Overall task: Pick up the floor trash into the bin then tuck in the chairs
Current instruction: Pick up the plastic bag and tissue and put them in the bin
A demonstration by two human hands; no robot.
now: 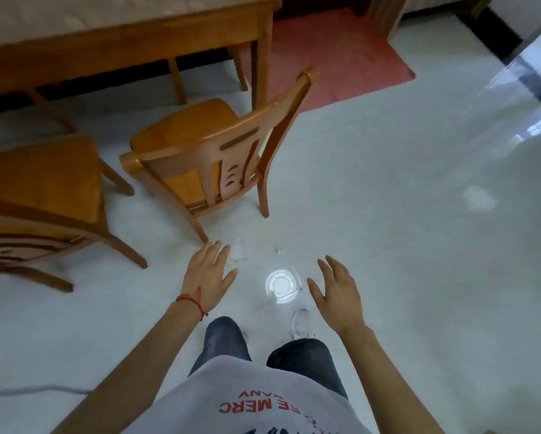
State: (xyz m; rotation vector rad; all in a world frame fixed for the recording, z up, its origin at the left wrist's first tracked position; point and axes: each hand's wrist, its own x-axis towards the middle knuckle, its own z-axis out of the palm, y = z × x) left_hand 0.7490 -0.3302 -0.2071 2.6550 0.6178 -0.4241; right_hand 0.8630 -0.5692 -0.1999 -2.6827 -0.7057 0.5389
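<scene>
A white paper cup (281, 286) stands on the pale floor between my two hands, seen from above. My left hand (209, 274) hovers to its left, fingers spread, holding nothing. My right hand (336, 291) hovers to its right, also spread and holding nothing. Small pale scraps (240, 250) and a tiny crumpled bit (280, 251) lie on the floor just beyond the cup. A wooden chair (213, 151) stands pulled out from the table (131, 42), turned at an angle. A second wooden chair (40, 195) stands pulled out at the left.
A red mat (341, 57) lies beyond the table's right leg. A faint pale smudge (479, 198) shows on the floor at the right. A grey cable (34, 391) runs across the floor at lower left. My white shoe (301, 322) is just below the cup.
</scene>
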